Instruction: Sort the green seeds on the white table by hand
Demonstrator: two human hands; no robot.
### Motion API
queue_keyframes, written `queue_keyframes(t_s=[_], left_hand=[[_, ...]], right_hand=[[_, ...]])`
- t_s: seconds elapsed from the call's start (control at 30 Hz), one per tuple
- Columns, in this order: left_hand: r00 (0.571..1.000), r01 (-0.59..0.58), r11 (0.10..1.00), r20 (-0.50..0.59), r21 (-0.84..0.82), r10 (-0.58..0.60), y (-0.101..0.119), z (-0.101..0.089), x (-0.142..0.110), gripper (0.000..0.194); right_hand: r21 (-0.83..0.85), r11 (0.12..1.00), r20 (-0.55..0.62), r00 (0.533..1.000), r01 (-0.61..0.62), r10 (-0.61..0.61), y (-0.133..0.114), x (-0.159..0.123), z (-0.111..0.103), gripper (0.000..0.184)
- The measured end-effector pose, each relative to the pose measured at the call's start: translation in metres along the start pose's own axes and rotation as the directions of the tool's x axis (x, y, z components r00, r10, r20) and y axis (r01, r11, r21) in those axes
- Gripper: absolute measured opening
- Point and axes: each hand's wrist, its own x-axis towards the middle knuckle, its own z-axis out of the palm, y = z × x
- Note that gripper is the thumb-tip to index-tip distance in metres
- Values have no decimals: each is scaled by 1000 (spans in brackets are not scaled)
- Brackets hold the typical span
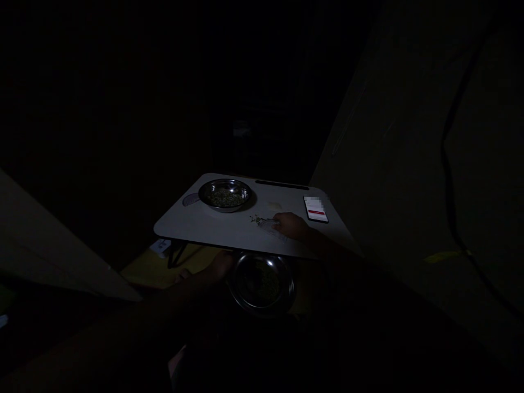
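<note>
My left hand (222, 263) is closed on the rim of a shiny steel bowl (289, 292), held below the table's near edge. Small greenish pieces, too dark to name, lie inside that bowl. My right hand (291, 226) rests on the white table, its fingers bent together beside a little scatter of small greenish pieces (257, 219). Whatever the fingers hold is too dim to make out. A second steel bowl (225, 208) with similar pieces in it stands on the table's left part.
The small white folding table (204, 232) has a dark slot (282, 185) along its far edge. A lit phone (315, 209) lies at its right. A pale patch (274, 206) shows beyond my right hand. A wall (393, 164) with a dark cable (448, 185) rises at the right.
</note>
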Motion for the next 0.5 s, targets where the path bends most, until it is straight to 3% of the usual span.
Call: queue_keyframes(t_s=[0.13,0.27,0.5], left_hand=[[995,-93,996,34,11,93,-5,-1,2,16],[999,-39,999,20,32,39,-7,-1,4,17],[997,-65,997,31,30,64,-6,-2,4,16]], right_hand=[[5,1000,10,1000,-29,29,1,0,0,34],[16,998,2,998,-59,59,0,0,0,34],[15,998,-18,997,-68,69,1,2,3,33]])
